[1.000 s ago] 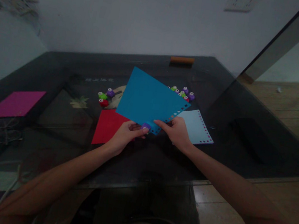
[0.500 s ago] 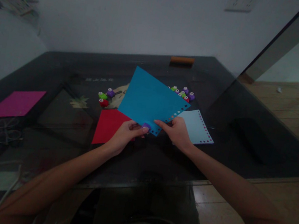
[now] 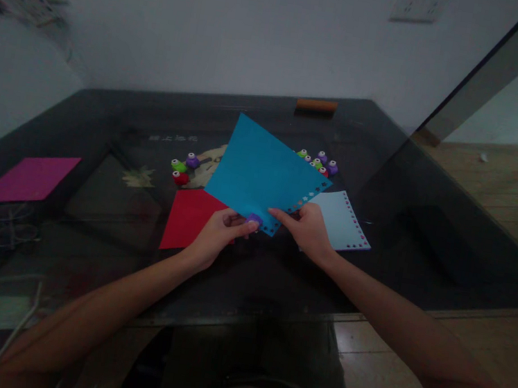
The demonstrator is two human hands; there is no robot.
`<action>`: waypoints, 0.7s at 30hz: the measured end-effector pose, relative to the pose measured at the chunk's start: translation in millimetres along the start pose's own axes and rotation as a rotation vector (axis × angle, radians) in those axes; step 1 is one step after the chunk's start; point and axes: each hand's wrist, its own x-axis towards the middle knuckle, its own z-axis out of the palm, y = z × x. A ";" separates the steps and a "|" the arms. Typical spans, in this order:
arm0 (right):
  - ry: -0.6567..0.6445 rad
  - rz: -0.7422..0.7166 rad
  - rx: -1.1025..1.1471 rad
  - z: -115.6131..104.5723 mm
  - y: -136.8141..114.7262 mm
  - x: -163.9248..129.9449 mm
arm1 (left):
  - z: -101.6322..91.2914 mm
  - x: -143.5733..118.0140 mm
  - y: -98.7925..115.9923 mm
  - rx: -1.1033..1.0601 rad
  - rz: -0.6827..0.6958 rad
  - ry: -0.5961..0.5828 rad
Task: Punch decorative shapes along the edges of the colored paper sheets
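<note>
Head view: left hand (image 3: pixel 218 233) pinches a purple punch (image 3: pixel 254 220) on the near edge of the blue sheet (image 3: pixel 262 172); right hand (image 3: pixel 308 228) grips that edge just right of it. Sheet is lifted above the counter (image 3: pixel 93 195), over the red sheet (image 3: pixel 187 217) and pale sheet (image 3: pixel 342 223).

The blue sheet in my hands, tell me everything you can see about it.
The blue sheet is a plain, matte teal-blue square that looks like thin card or paper. It is held tilted above the dark table, one corner pointing away. A row of small punched holes runs along its lower right edge. The left hand presses a small purple punch onto the near corner, and the right hand pinches the punched edge. It overlaps the view of a red sheet and a pale blue sheet.
</note>
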 end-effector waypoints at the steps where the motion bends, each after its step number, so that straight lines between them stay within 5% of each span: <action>1: -0.001 0.003 0.004 0.3 0.5 -0.2 | 0.0 0.1 -0.4 -0.002 0.008 0.000; 21: 0.010 0.014 0.049 -0.8 -1.9 -1.1 | 5.7 -1.9 -0.2 -0.028 0.033 0.064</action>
